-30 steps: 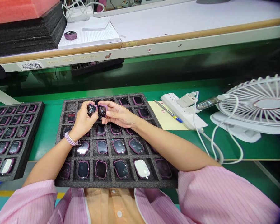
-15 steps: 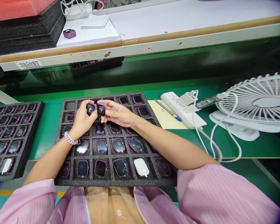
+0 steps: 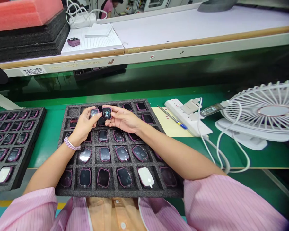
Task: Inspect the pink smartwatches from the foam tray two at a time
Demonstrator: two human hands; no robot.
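Observation:
My left hand (image 3: 84, 124) pinches a small purple-edged smartwatch body (image 3: 93, 113) over the back rows of a black foam tray (image 3: 69, 110). Beside it, my right hand (image 3: 123, 119) grips a second watch body (image 3: 106, 113) with its lit screen facing me. The two watches are held side by side, almost touching. Several more watch bodies lie screen-up in the tray's pockets, and one white one (image 3: 145, 176) sits in the front row.
A second foam tray (image 3: 39, 117) full of watches lies at the left. A yellow paper with a pen (image 3: 173, 119), a white power strip (image 3: 187, 121), cables and a white fan (image 3: 265, 112) stand at the right. A raised shelf behind holds foam sheets and papers.
Both hands have lowered slightly and drawn the two watches closer together. The right hand's watch now faces me more squarely. The view shifted a little.

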